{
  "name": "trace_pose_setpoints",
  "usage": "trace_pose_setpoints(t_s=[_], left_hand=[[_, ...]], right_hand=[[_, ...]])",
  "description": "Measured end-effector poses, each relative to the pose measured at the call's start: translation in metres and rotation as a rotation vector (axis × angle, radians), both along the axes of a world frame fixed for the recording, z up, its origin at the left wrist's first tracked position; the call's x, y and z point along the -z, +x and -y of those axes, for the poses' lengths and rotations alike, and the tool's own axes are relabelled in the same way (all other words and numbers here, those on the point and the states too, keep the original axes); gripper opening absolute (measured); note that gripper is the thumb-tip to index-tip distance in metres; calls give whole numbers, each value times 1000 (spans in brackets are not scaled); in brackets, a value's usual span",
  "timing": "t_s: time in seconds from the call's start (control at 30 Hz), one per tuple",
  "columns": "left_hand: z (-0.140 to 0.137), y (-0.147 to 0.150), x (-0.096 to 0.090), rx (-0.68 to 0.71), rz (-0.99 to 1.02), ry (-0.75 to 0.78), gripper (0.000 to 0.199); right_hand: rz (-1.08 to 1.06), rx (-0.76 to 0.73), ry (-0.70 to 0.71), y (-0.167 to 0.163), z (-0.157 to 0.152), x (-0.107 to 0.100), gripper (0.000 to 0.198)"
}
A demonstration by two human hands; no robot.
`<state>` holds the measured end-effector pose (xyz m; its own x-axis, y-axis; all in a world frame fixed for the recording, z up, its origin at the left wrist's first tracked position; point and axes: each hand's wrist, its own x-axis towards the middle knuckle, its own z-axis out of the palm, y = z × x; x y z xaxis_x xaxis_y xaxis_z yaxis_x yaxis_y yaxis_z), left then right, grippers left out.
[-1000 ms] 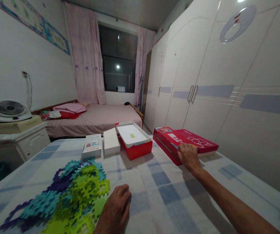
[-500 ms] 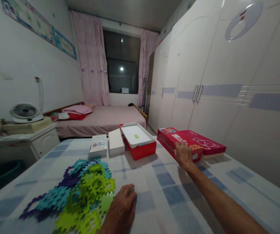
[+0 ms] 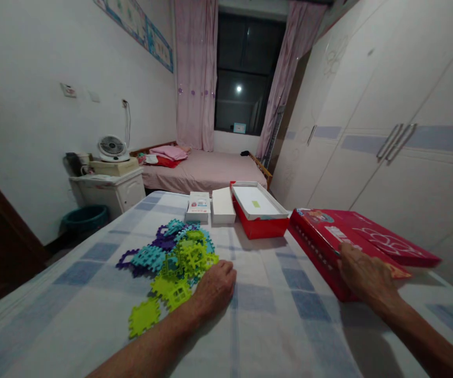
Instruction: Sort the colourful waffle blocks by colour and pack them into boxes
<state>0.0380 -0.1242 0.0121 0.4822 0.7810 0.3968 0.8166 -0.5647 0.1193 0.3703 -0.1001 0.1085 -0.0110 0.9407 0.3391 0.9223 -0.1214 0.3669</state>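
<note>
My left hand (image 3: 216,283) rests palm down on the tablecloth at the right edge of a pile of toothed plastic pieces, its fingers curled in with nothing visible in them. Lime-green pieces (image 3: 191,257) lie nearest to it, with turquoise pieces (image 3: 150,258) and purple pieces (image 3: 163,241) farther left. My right hand (image 3: 362,270) is closed on the near right part of a red box (image 3: 325,239). Its fingers press on the printed top and side edge; the thumb is mostly hidden.
A flat red lid or box (image 3: 395,239) lies against the red box's right side. Behind stand an open red box with a white tray (image 3: 264,226), a plain white box (image 3: 223,206) and a printed white box (image 3: 198,207). The checked tablecloth (image 3: 266,325) covers the table; a wardrobe stands at right.
The view has shifted, so things sit farther left or right in the picture. The red box appears nearer and larger, with my right hand still on it. My left hand remains beside the pile.
</note>
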Motion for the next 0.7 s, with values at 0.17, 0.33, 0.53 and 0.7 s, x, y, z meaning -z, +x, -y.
trace_pose_setpoints(t_s=[0.17,0.33,0.53,0.7], left_hand=[[-1,1,-11,21,-35,71,17],[26,48,-34,309,185,128,44],[41,103,-52,705,267,140,39],[34,109,-44,694,363,118,28]], right_hand=[[-105,-219,33,-20,76,1,28],[-134,-696,-2,-50,125,-9,37],[-161,-875,-66,-45,123,-17,14],[-173,-899,-184,-36,125,-16,15]])
